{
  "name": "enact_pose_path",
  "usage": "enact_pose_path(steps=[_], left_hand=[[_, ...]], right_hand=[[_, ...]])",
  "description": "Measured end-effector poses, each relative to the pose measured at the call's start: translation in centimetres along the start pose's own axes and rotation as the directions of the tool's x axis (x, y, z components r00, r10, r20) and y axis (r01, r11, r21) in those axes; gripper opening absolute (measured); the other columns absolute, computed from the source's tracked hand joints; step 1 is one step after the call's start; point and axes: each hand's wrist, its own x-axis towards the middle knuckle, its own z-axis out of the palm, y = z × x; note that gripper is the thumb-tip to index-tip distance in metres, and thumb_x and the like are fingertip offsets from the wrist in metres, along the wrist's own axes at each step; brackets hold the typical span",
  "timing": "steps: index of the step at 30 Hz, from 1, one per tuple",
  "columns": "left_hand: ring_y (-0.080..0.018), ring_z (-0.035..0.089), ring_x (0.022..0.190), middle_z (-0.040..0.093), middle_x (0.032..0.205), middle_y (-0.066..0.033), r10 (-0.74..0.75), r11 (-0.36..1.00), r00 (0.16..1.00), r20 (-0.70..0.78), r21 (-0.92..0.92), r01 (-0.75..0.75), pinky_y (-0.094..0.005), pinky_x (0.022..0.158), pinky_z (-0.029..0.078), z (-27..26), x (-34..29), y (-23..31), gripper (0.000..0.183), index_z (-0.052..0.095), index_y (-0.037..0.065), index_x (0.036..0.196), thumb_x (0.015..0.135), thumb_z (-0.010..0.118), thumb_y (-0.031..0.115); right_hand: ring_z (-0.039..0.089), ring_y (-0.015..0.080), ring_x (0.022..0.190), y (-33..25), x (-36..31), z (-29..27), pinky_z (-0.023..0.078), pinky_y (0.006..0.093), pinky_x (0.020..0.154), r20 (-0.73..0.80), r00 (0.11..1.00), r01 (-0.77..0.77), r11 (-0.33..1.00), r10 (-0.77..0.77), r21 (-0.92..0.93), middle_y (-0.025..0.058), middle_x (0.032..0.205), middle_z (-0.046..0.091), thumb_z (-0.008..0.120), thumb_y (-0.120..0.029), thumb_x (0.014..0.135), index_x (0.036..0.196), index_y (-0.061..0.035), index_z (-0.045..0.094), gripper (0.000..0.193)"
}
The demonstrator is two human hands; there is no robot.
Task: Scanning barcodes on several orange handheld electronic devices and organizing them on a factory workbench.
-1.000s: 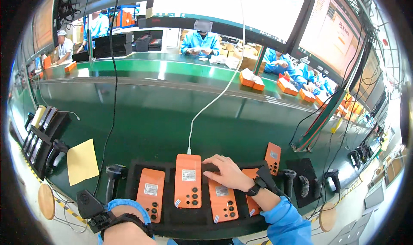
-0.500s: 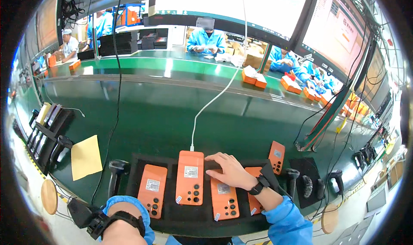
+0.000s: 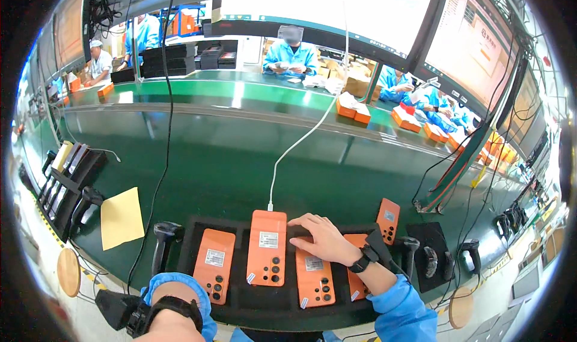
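Observation:
Orange phones lie back-up on a black mat with shallow recesses. The cabled phone has a white charging cable plugged into its far end. My right hand is open, palm down, over the far end of the phone to its right. Its fingertips reach the cabled phone's right edge; whether they touch it I cannot tell. My right wrist partly covers another phone. A further phone lies at the left. My left wrist shows at the lower edge, its fingers out of frame.
Barcode scanners stand on either side of the mat. One more orange phone lies beyond it at the right. A yellow sheet rests at the left. Monitors hang above, a black cable dangles, and co-workers sit across the bench.
The whole view has shifted slightly. My right hand keeps its place by the cabled phone, and the phones have not moved on the mat.

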Motion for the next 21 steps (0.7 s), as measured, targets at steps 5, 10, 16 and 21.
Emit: enact_pose_path(steps=[5, 10, 16, 21], left_hand=[[-0.0092, 0.058, 0.044, 0.057, 0.051, -0.0018, 0.081, 0.988, 0.996, -0.031, 0.133, -0.076, -0.0227, 0.041, 0.033, 0.3, 0.2, 0.9, 0.031, 0.053, 0.006, 0.054, 0.077, 0.057, -0.014], [-0.0086, 0.057, 0.043, 0.056, 0.050, -0.0016, 0.122, 0.971, 0.991, -0.047, 0.213, -0.109, -0.0218, 0.040, 0.032, 0.4, -0.3, 1.7, 0.030, 0.053, 0.006, 0.054, 0.075, 0.058, -0.015], [-0.0082, 0.057, 0.043, 0.057, 0.050, -0.0021, 0.140, 0.967, 0.987, -0.076, 0.224, -0.120, -0.0217, 0.041, 0.033, 0.4, -0.3, 1.5, 0.031, 0.054, 0.006, 0.054, 0.076, 0.059, -0.015], [-0.0081, 0.057, 0.044, 0.058, 0.051, -0.0018, 0.029, 0.978, 0.997, -0.068, 0.207, -0.014, -0.0213, 0.041, 0.034, 0.4, 0.1, 1.8, 0.031, 0.054, 0.006, 0.054, 0.075, 0.060, -0.016]], right_hand=[[0.060, 0.0319, 0.113, -0.5, 0.5, 0.6, 0.045, 0.0436, 0.100, -0.021, 0.997, 0.072, 0.997, -0.072, -0.015, 0.0104, 0.118, 0.062, 0.067, -0.035, 0.097, 0.128, -0.0127, 0.061, 0.039], [0.060, 0.0329, 0.115, -0.6, 0.4, 0.4, 0.045, 0.0445, 0.101, -0.006, 0.999, 0.054, 0.998, -0.054, -0.013, 0.0106, 0.119, 0.062, 0.066, -0.036, 0.097, 0.128, -0.0133, 0.061, 0.039], [0.058, 0.0311, 0.116, -0.6, 0.4, 0.2, 0.042, 0.0428, 0.105, 0.011, 1.000, 0.021, 1.000, -0.021, 0.009, 0.0096, 0.121, 0.062, 0.067, -0.037, 0.097, 0.129, -0.0135, 0.063, 0.040], [0.059, 0.0332, 0.116, -0.4, 0.5, 0.4, 0.044, 0.0449, 0.103, -0.010, 0.998, 0.064, 0.998, -0.064, -0.004, 0.0108, 0.120, 0.063, 0.066, -0.037, 0.097, 0.129, -0.0135, 0.061, 0.040]])
